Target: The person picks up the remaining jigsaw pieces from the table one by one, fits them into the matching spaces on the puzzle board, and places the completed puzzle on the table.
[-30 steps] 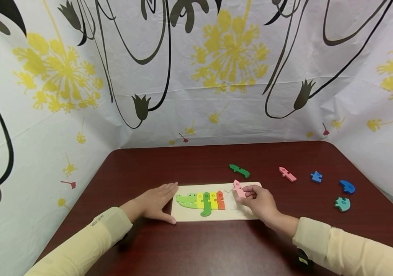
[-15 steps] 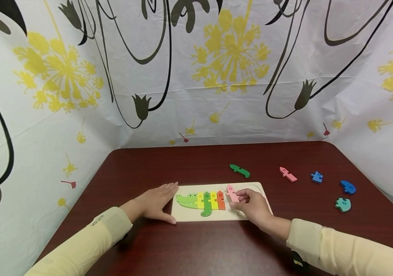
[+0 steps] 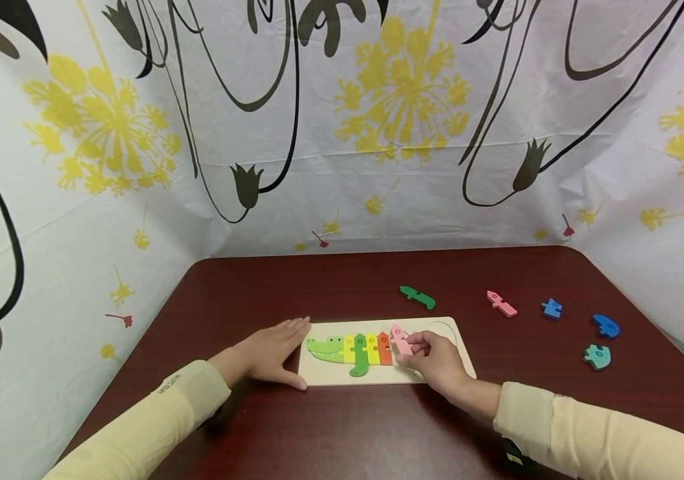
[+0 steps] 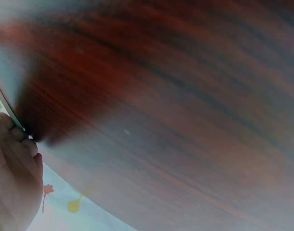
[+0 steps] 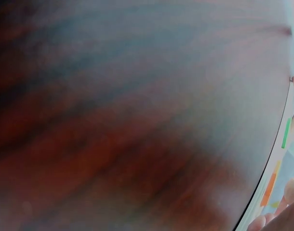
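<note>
Right hand [image 3: 440, 362] pinches pointed pink piece [image 3: 400, 340]; left hand [image 3: 271, 352] touches smooth board [image 3: 327, 376].

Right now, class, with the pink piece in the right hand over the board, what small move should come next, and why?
Perhaps straighten the pink piece and ease it against the orange piece: the right hand holds it slanted beside that upright end of the row, while the left hand rests at the left edge of the board.

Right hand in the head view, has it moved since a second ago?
Yes. Judged against the board, the right hand has moved left, carrying its pink piece closer to the orange piece.
</note>
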Tool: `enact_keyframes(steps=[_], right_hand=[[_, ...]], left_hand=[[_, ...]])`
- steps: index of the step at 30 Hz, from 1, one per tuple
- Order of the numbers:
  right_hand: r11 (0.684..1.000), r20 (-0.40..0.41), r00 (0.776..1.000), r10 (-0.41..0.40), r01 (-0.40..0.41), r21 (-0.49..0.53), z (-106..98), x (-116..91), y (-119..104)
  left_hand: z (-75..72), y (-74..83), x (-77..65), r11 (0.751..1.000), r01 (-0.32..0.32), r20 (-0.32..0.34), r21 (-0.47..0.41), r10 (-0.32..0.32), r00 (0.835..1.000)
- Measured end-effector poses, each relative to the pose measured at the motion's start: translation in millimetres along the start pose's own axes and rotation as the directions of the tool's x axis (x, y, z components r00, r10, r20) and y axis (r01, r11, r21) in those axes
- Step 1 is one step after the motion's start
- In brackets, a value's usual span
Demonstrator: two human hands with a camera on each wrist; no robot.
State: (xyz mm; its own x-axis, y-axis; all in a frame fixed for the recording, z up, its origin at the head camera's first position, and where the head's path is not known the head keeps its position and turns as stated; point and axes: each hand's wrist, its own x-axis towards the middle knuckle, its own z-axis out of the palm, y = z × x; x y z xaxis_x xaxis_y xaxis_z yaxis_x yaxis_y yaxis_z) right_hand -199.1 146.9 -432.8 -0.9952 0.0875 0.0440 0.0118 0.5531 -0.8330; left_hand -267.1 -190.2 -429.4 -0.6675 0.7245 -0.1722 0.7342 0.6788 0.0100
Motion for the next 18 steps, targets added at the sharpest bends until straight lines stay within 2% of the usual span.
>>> enact_keyframes(steps=[18], right_hand=[[0.999, 0.006, 0.999, -0.040, 0.040, -0.023, 4.8, 0.9, 1.6]], left_hand=[[-0.6, 0.2, -0.1, 1.000, 0.000, -0.003, 0.007, 0.001, 1.000]])
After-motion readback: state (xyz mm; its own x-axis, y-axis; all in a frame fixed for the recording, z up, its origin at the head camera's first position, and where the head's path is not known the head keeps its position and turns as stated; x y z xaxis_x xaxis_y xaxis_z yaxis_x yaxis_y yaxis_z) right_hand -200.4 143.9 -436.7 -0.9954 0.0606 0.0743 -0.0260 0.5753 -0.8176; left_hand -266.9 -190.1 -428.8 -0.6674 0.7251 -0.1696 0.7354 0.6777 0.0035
